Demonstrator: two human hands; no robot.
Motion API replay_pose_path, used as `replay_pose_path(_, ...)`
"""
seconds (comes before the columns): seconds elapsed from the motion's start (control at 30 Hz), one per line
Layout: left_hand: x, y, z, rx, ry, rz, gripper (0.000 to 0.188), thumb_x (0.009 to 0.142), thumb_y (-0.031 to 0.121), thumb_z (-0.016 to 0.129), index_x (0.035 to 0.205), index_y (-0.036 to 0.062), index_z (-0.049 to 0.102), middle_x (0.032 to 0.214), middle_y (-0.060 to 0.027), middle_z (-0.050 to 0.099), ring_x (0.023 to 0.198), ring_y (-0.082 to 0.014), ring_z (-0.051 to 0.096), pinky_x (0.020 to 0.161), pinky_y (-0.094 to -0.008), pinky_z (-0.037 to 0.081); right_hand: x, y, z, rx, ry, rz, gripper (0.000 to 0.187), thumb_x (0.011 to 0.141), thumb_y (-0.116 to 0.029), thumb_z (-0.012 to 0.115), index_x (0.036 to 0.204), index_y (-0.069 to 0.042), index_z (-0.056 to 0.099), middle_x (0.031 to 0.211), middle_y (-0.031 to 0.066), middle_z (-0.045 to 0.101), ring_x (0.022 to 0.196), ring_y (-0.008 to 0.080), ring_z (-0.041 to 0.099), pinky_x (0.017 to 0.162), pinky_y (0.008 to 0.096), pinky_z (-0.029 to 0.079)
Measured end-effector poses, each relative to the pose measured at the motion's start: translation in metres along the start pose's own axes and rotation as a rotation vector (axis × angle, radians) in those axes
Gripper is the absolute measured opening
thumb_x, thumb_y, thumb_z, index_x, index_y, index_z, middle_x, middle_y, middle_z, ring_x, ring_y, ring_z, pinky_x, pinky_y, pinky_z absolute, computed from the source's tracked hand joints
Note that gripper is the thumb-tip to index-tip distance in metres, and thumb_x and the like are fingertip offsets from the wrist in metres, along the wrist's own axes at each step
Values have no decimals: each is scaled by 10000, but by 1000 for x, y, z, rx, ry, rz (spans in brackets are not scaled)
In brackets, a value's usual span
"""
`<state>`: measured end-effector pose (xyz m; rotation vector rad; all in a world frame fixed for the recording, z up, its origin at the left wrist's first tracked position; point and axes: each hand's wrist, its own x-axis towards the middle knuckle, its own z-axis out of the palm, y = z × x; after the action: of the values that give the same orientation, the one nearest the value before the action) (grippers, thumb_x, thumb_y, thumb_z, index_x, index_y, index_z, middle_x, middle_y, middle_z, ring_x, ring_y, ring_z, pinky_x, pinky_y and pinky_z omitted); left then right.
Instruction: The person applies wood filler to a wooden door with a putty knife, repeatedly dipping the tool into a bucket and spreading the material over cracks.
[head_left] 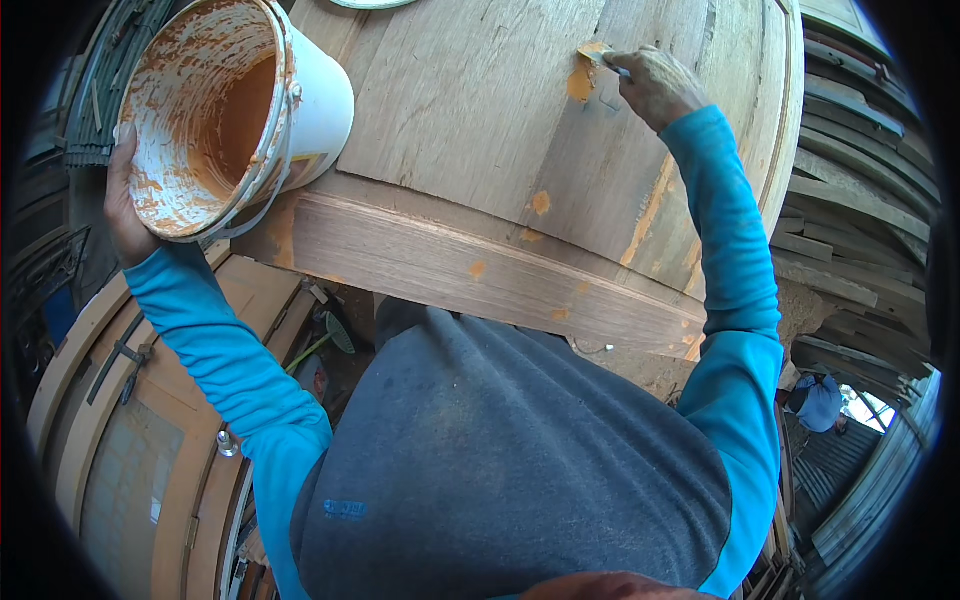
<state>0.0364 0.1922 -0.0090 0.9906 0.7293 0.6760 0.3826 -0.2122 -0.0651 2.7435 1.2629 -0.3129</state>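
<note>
My left hand [125, 200] grips the rim of a white plastic bucket [325, 105], tilted so its mouth faces me. Orange-brown filler [245, 120] coats the inside walls and lies in the bottom. My right hand [660, 88] is closed round the handle of a putty knife [594, 53], whose blade rests at a wooden door panel [470, 110]. Fresh orange filler [580, 84] sits on the wood just below the blade. Smaller filler patches dot the panel and the door's near rail [420, 248]. A long streak of filler [648, 212] runs along a joint below my right wrist.
Stacked timber boards [855, 190] stand at the right. Other wooden doors [130, 440] lean at the lower left, with a clamp [125, 355] on one. A round pale lid or dish [370, 3] shows at the top edge. Another person [817, 402] is far off at the right.
</note>
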Motion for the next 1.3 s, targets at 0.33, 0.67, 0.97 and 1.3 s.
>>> replay_pose_path(0.33,2,-8,-5,-54,9,39,527,1067,261,501,1468,-79,461,1464,-211,555,1340,-305,555,1160,-427,413,-24,-34,-20,-327,-388,-134,308,976,-92,555,1221,-72,741,1004,203,746,989,362,719,880,448,577)
replay_pose_path(0.67,10,-7,-17,-40,-19,41,498,1068,238,493,1445,-87,484,1446,-209,569,1329,-290,565,1148,-418,425,-64,-41,2,-62,-208,-10,390,994,-109,520,1331,-237,669,1079,146,649,1002,353,686,849,474,553)
replay_pose_path(0.97,-3,-6,5,-12,108,91,508,1068,243,490,1451,-91,480,1477,-220,542,1354,-306,542,1164,-427,410,-94,-32,22,17,-230,34,389,1019,-220,577,1406,-267,592,958,142,603,917,348,678,792,465,560)
replay_pose_path(1.3,7,-7,-6,-46,37,72,472,1071,226,488,1431,-79,502,1442,-206,575,1327,-280,571,1144,-411,437,10,-15,-13,86,-115,67,335,989,-199,581,1294,-140,707,1140,207,720,1044,395,691,962,472,545)
